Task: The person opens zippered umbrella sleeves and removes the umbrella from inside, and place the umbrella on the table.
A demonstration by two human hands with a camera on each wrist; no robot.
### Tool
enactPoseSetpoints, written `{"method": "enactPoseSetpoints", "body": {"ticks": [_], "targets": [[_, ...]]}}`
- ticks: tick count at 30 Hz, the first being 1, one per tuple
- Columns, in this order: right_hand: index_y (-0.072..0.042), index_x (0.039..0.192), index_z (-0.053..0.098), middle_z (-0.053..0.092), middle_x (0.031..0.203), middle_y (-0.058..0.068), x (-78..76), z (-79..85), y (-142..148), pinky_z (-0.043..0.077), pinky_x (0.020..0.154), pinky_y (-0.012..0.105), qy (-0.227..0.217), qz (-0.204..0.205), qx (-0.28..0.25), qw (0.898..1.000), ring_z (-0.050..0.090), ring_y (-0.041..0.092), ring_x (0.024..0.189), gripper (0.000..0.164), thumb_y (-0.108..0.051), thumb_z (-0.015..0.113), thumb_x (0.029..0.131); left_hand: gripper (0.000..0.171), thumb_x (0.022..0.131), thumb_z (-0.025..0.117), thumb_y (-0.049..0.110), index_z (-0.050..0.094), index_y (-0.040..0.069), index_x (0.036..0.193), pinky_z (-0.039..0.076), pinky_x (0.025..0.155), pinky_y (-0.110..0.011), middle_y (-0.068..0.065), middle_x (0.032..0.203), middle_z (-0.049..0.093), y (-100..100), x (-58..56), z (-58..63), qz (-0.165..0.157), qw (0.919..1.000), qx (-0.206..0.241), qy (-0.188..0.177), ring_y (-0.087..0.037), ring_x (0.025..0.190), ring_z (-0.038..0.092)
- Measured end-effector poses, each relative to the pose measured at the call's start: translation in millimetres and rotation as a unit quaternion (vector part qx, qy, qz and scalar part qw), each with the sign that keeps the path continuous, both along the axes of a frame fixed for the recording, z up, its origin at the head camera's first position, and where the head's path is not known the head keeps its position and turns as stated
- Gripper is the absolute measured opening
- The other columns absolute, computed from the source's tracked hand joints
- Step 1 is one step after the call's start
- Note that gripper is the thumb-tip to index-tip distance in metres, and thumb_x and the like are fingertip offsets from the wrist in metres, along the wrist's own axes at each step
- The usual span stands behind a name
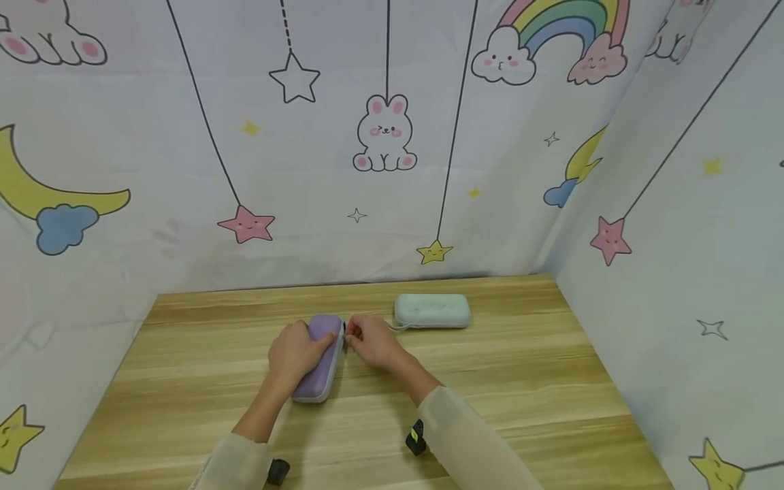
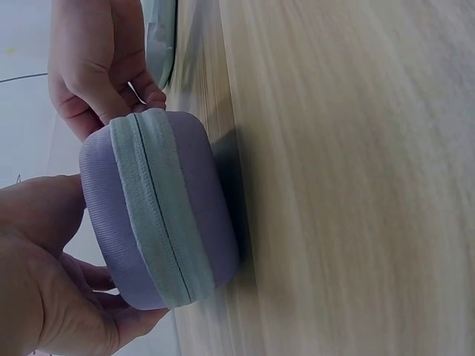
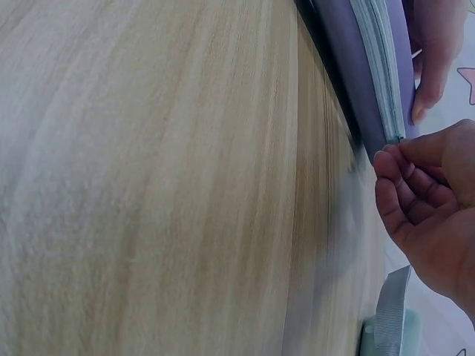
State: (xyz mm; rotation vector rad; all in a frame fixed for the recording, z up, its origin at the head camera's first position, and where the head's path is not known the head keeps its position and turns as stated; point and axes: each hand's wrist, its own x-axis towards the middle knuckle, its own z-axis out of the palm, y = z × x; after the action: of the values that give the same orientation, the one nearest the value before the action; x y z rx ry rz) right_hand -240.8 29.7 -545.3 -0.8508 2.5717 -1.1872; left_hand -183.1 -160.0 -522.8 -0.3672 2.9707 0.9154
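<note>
Left grip [image 1: 295, 350] wrapped round purple case [image 1: 314, 384], thumb on top; case's near end sticks out toward the wearer. Right grip [image 1: 373, 341] pinching at the case's pale zip [image 3: 377, 67], just right of left grip. Mint case [image 1: 432, 310] farther right on counter [image 1: 520, 381].

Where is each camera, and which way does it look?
Head: worn on the head, facing forward and down at the purple case, mint case and patterned wall; left hand, right hand and sleeves show.
Left wrist: worn there, facing one end of the purple case; both hands show.
Right wrist: worn there, facing the tabletop and zipper; both hands show.
Shared: both wrist views show the purple case and part of the mint case.
</note>
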Motion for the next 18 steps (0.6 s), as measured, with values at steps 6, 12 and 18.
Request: {"method": "enactPoseSetpoints", "body": {"ticks": [6,12,18], "targets": [[-0.010,0.092,0.068,0.061,0.077,-0.007,0.0,-2.7,-0.5,0.047,0.062,0.020,0.042,-0.005,0.011,0.999,0.054,0.004,0.068,0.010,-0.007,0.069,0.102,0.056,0.095,0.073,0.051,0.065,-0.005,0.099,0.046,0.051,-0.036,-0.014,0.081,0.063,1.7,0.6,0.8,0.001,1.0000,0.001,-0.006,-0.026,0.065,0.060],[-0.009,0.093,0.068,0.062,0.079,-0.007,-0.6,-2.7,1.0,0.047,0.063,0.020,0.053,0.005,0.017,0.998,0.055,0.004,0.069,0.009,-0.007,0.070,0.101,0.060,0.095,0.073,0.051,0.065,-0.008,0.106,0.048,0.054,-0.039,-0.016,0.086,0.065,1.9,-0.6,-0.1,-0.001,1.0000,-0.007,-0.004,-0.027,0.068,0.061],[-0.013,0.093,0.069,0.063,0.080,-0.008,-1.0,-2.5,2.8,0.049,0.064,0.020,0.030,0.017,0.018,0.999,0.057,0.003,0.071,0.010,-0.008,0.069,0.102,0.061,0.095,0.073,0.051,0.065,-0.008,0.105,0.049,0.055,-0.040,-0.018,0.088,0.065,2.5,-3.2,0.9,0.001,0.9999,-0.016,0.000,-0.028,0.070,0.062]]}}
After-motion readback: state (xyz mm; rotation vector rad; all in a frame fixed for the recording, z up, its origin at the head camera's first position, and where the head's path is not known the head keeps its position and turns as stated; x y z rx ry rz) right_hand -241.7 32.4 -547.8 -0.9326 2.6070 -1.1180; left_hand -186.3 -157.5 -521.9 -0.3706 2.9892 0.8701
